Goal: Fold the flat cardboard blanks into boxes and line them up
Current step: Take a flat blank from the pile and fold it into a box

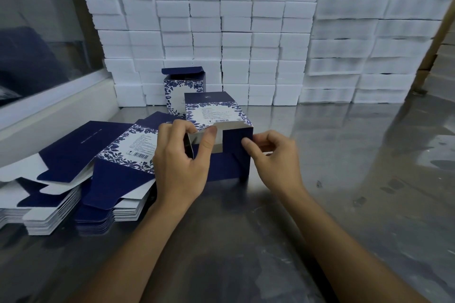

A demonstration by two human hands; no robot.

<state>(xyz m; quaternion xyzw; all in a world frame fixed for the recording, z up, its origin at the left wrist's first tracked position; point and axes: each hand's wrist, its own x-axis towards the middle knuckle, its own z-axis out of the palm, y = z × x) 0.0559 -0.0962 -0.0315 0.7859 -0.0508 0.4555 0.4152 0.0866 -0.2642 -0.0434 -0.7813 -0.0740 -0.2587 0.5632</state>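
Both hands pinch the half-folded box between them.

Two bare forearms, no sleeves in view, left hand, right hand, short plain nails

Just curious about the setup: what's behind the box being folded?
Behind the box in hand stands a finished box with its lid flap up, then a wall of white foam blocks. The finished box's lower right is covered.
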